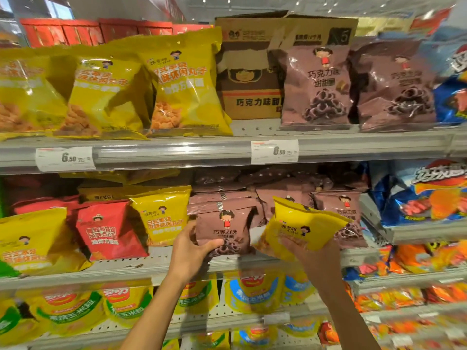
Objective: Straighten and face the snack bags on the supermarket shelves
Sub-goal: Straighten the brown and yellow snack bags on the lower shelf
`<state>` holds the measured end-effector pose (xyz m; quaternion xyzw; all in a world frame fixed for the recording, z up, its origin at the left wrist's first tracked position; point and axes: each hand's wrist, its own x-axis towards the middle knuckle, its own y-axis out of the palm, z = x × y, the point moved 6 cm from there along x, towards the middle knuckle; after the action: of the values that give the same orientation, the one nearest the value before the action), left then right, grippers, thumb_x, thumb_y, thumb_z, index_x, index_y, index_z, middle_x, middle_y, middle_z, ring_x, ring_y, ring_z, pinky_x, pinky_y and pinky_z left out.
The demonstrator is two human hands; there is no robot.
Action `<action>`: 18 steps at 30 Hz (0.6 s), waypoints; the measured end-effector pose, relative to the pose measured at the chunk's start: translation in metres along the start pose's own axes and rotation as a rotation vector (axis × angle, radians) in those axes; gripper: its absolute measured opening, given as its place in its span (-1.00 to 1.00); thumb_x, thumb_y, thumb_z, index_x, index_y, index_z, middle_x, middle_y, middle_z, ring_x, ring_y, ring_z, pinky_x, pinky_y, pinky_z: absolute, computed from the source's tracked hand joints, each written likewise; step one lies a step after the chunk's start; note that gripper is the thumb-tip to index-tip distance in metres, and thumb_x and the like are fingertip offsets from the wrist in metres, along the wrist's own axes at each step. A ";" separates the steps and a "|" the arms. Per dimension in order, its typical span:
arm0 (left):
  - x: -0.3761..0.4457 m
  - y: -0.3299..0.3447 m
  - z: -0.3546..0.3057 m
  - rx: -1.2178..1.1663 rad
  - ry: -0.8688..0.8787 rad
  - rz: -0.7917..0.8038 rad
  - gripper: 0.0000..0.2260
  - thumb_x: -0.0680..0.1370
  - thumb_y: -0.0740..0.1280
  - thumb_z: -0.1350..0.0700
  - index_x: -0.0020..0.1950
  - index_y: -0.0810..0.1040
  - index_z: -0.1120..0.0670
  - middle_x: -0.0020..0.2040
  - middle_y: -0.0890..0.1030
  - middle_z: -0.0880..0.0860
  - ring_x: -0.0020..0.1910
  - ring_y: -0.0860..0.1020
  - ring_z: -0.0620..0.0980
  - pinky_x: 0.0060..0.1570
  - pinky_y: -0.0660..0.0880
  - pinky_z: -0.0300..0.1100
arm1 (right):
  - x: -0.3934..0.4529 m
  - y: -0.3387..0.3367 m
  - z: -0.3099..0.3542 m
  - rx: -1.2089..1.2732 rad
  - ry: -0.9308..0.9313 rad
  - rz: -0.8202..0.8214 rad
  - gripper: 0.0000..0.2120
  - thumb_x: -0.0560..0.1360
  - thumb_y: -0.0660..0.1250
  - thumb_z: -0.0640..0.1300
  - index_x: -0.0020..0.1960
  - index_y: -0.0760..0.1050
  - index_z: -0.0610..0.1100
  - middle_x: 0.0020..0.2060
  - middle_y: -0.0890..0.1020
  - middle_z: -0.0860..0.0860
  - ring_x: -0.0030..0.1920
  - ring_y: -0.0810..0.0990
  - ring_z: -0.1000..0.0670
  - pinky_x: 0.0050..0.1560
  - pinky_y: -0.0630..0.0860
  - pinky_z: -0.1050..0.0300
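Note:
On the middle shelf (pixel 227 270), my left hand (pixel 192 251) grips the lower left corner of an upright brown chocolate-ring bag (pixel 225 229), thumb across its front. My right hand (pixel 305 251) holds a yellow snack bag (pixel 300 227) from below, tilted in front of the other brown bags (pixel 338 208). More brown bags lie flat in a stack (pixel 222 198) behind the one I grip. A yellow bag (pixel 161 218) and a red bag (pixel 106 231) stand to the left on the same shelf.
The upper shelf carries leaning yellow bags (pixel 106 92), a cardboard carton (pixel 250 79) and brown bags (pixel 316 87). Blue and orange bags (pixel 427 195) fill the right-hand bay. Corn-snack bags (pixel 75 309) hang below. Price tags (pixel 274 151) sit on the shelf rail.

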<state>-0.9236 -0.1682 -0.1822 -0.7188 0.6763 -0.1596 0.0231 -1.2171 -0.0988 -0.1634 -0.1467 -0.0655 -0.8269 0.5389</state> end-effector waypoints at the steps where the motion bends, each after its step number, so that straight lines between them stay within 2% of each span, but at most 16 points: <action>1: 0.001 0.007 0.000 0.000 -0.004 0.013 -0.50 0.29 0.63 0.20 0.17 0.56 0.04 0.01 0.71 -0.04 -0.05 0.69 -0.15 0.01 0.59 -0.27 | -0.001 -0.010 -0.002 -0.006 0.007 -0.004 -0.63 0.23 0.62 -0.04 0.00 0.63 0.07 -0.15 0.73 0.27 -0.14 0.71 0.24 -0.19 0.58 0.41; 3: 0.001 0.017 0.000 0.010 -0.014 0.044 -0.51 0.30 0.63 0.20 0.17 0.55 0.02 0.03 0.71 -0.02 -0.01 0.69 -0.07 0.08 0.60 -0.14 | -0.004 -0.027 -0.006 0.001 0.027 -0.002 -0.56 0.22 0.62 -0.04 0.07 0.62 0.08 -0.09 0.74 0.23 -0.10 0.72 0.20 -0.16 0.63 0.33; 4: 0.001 0.021 0.001 0.022 -0.013 0.064 -0.52 0.31 0.62 0.20 0.16 0.55 0.00 0.02 0.72 -0.04 -0.01 0.69 -0.07 0.08 0.60 -0.16 | -0.006 -0.033 -0.009 0.006 0.037 0.002 -0.51 0.21 0.63 -0.02 0.11 0.61 0.08 -0.07 0.75 0.21 -0.08 0.72 0.19 -0.14 0.64 0.31; 7: -0.002 0.028 -0.001 0.061 0.003 0.120 -0.55 0.32 0.59 0.10 0.14 0.54 -0.07 -0.03 0.70 -0.25 -0.03 0.68 -0.22 -0.04 0.56 -0.41 | -0.012 -0.043 -0.017 0.010 0.068 0.035 -0.42 0.20 0.63 0.00 0.20 0.62 0.02 -0.02 0.75 0.17 -0.03 0.72 0.15 -0.13 0.66 0.28; 9: -0.005 0.027 -0.005 0.103 0.007 0.139 -0.60 0.34 0.56 0.04 0.10 0.51 -0.15 -0.04 0.66 -0.38 -0.04 0.65 -0.30 -0.08 0.53 -0.47 | -0.016 -0.043 -0.020 0.018 0.090 0.083 -0.49 0.23 0.63 -0.02 0.16 0.64 0.03 -0.02 0.75 0.18 -0.03 0.73 0.14 -0.14 0.65 0.30; 12: -0.008 0.027 -0.005 0.156 0.001 0.151 -0.63 0.34 0.52 -0.06 0.08 0.49 -0.16 -0.10 0.63 -0.45 -0.07 0.62 -0.38 -0.13 0.50 -0.51 | -0.023 -0.034 -0.022 0.029 0.113 0.149 -0.59 0.28 0.62 -0.10 0.10 0.65 0.04 -0.05 0.75 0.18 -0.05 0.74 0.15 -0.17 0.61 0.36; 14: -0.009 0.026 -0.002 0.180 -0.022 0.146 -0.58 0.32 0.50 -0.13 0.12 0.50 -0.12 -0.13 0.66 -0.37 -0.07 0.63 -0.35 -0.07 0.53 -0.44 | -0.030 -0.026 -0.024 0.041 0.134 0.178 -0.57 0.27 0.63 -0.10 0.11 0.65 0.01 -0.05 0.76 0.15 -0.06 0.74 0.13 -0.18 0.61 0.35; 15: -0.009 0.025 0.000 0.199 -0.030 0.144 -0.53 0.32 0.50 -0.16 0.17 0.52 -0.07 -0.11 0.68 -0.30 -0.05 0.64 -0.30 0.00 0.55 -0.33 | -0.034 -0.022 -0.024 0.042 0.144 0.186 -0.55 0.27 0.63 -0.09 0.12 0.64 0.02 -0.06 0.76 0.17 -0.06 0.74 0.14 -0.19 0.61 0.36; 18: -0.013 0.020 -0.003 0.296 -0.012 0.148 -0.41 0.39 0.51 -0.14 0.33 0.50 0.07 0.08 0.69 -0.07 0.07 0.65 -0.07 0.14 0.57 -0.04 | -0.043 -0.005 -0.021 0.032 0.155 0.209 -0.54 0.27 0.64 -0.11 0.12 0.61 0.04 -0.09 0.74 0.26 -0.10 0.71 0.23 -0.21 0.58 0.41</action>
<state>-0.9438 -0.1570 -0.1872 -0.6567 0.6962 -0.2511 0.1446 -1.2089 -0.0648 -0.1968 -0.0798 -0.0211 -0.7738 0.6280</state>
